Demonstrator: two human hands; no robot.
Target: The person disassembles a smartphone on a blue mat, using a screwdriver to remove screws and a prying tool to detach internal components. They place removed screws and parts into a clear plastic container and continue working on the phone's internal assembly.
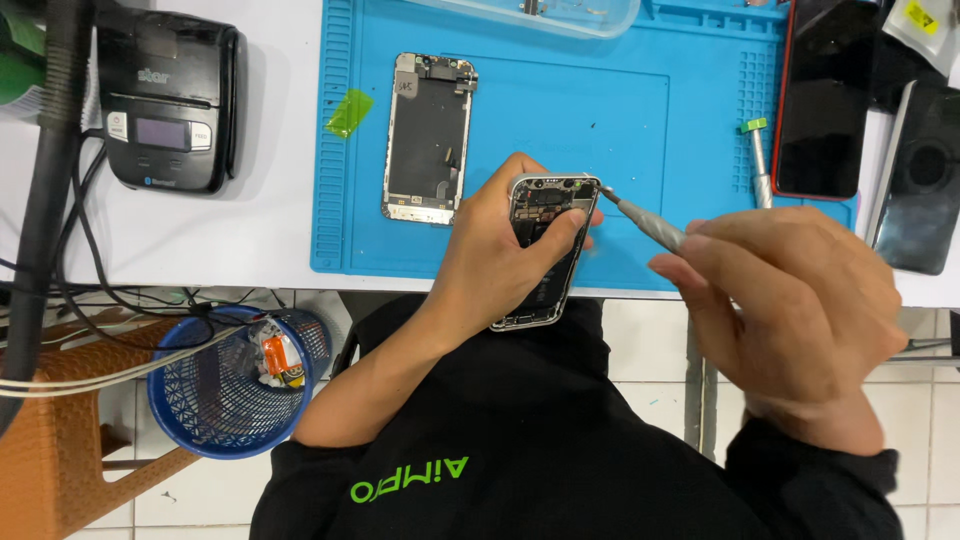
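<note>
Two hands busy over the near edge of the table: the left hand (pixel 500 255) has its fingers wrapped round an opened phone body (pixel 545 250), back shell off and the innards showing, held just above the near edge of the blue work mat (pixel 620 110). The right hand (pixel 790 310) pinches a slim metal screwdriver (pixel 645 222), fingers closed on the handle, tip down at the phone's top corner by the camera area. So the opening-up looks done already — the detached screen panel (pixel 428 138) lies flat, inner face up, toward the mat's far left corner, well apart from the body. The work now sits at the screw stage, I'd judge, with the internal parts apparently in place and everything deeper left to do. A second screwdriver (pixel 760 165) lies near the mat's right edge, beside a dark phone (pixel 825 100). Off the table's left end, a blue basket (pixel 235 385) on the floor.
</note>
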